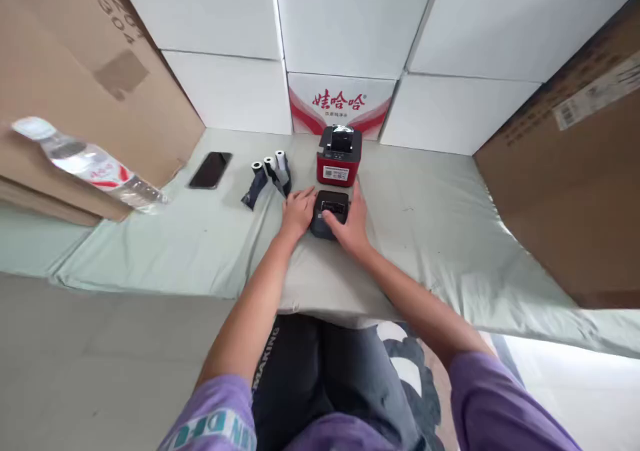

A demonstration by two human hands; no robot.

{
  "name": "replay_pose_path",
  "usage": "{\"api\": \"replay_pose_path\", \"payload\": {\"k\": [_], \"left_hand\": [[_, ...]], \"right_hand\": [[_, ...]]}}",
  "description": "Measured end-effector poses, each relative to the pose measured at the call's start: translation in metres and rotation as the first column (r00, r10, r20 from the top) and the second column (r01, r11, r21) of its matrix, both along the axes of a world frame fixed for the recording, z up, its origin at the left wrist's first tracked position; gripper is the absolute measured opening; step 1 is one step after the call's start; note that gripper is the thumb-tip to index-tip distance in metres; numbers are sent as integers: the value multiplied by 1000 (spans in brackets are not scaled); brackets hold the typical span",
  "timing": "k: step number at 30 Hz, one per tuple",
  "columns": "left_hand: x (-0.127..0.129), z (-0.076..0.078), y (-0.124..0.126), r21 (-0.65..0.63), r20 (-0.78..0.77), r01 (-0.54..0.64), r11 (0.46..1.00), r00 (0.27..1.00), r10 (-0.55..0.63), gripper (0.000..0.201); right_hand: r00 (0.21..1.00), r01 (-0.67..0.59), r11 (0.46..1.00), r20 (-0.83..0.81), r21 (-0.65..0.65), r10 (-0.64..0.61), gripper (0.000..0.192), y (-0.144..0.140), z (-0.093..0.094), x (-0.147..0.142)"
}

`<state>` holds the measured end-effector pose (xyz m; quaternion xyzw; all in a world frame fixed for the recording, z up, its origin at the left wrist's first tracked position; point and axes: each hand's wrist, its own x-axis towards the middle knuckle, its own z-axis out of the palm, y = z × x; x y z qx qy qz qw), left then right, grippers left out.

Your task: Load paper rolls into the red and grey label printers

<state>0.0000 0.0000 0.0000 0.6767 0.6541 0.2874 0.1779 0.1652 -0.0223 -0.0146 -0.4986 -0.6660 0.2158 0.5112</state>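
A small black receipt printer (330, 230) sits on the cloth-covered surface between my two hands. My left hand (299, 211) presses against its left side, palm down, with the fingers partly bent. From the right, my right hand (353, 221) grips the printer, its thumb lying on the top and the fingers along the right side. Directly behind stands a red and black printer (340, 158) with a white label on its front. Several paper rolls (270, 168) in dark wrapping lie just beyond my left hand.
A black phone (211, 170) lies further left. A clear water bottle (100, 166) is at far left, by a large cardboard box (90, 71). White cartons (343, 101) form a wall behind. Another brown box (575, 171) stands at right. The surface's front edge is near my legs.
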Motion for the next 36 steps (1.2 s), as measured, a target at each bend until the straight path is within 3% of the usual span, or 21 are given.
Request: {"api": "replay_pose_path", "payload": {"k": [4, 8, 16, 20, 22, 27, 32, 36], "left_hand": [[-2, -6, -26, 40, 60, 40, 998, 997, -43, 52], [-4, -9, -37, 68, 92, 39, 997, 995, -45, 56], [-11, -10, -39, 254, 230, -12, 967, 972, -48, 69], [-9, -11, -41, 330, 456, 50, 943, 866, -206, 72], [-6, -13, -41, 309, 546, 105, 945, 794, -267, 75], [-1, -16, -41, 192, 676, 134, 972, 700, -230, 80], [-1, -19, -41, 112, 665, 76, 991, 736, -132, 78], [-2, -19, -43, 103, 551, 125, 987, 819, -161, 78]], "right_hand": [[973, -108, 992, -209, -63, 93, 88, 11, -3, 6], [917, -135, 972, -396, -192, 49, 85, 17, -9, 2], [894, -138, 977, -444, -164, 51, 78, 14, -10, -6], [894, -102, 977, -448, -188, 7, 76, 14, -10, -6], [894, -90, 975, -448, -203, -11, 75, 14, -9, -6], [909, -78, 973, -416, -216, -19, 72, 13, -5, -4], [934, -53, 976, -357, -211, -27, 74, 13, 0, 0], [935, -43, 979, -353, -201, -31, 74, 13, 1, 1]]}}
